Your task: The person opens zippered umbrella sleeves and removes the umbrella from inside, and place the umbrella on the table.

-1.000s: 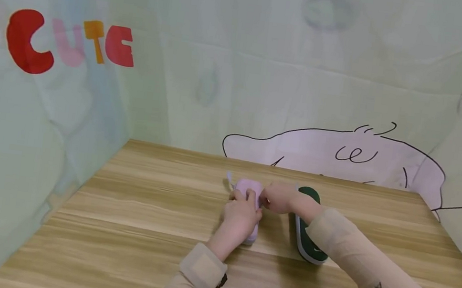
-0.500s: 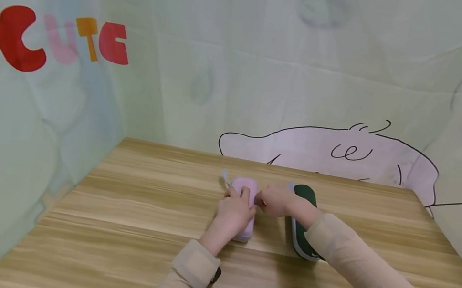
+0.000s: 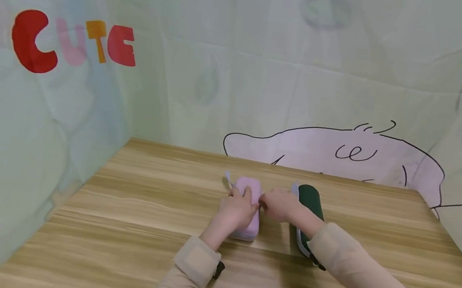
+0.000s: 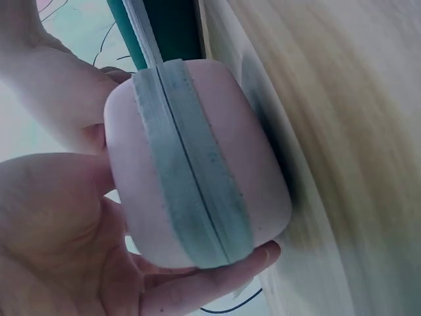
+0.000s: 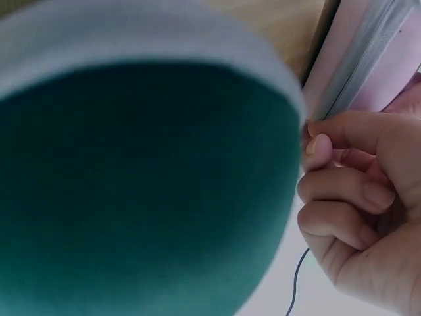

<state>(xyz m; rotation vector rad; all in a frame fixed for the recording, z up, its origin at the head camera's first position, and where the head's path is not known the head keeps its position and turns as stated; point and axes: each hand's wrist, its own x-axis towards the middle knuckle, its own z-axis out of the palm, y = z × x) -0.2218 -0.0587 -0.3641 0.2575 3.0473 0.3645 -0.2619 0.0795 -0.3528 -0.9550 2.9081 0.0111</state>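
Observation:
A pink case [image 3: 250, 225] with a grey zip band [image 4: 191, 164] lies on the wooden table. My left hand [image 3: 236, 212] grips it from above, fingers spread over its top and sides; in the left wrist view that hand [image 4: 66, 230] wraps round the case. At the case's right side, my right hand [image 3: 281, 205] has its thumb and forefinger pinched together. In the right wrist view the right hand [image 5: 368, 197] shows its other fingers curled; what the fingertips pinch is too small to tell.
A dark green case [image 3: 311, 199] with a pale edge stands just right of the right hand, partly under the right forearm. A pale strap [image 3: 228, 177] sticks out at the pink case's far left. Behind the table [image 3: 143, 191] hangs a printed cloth [image 3: 186, 85].
The head view shifts slightly. The near end of the pink case has swung a little, and the green case looks tilted differently. Both hands stay at the pink case.

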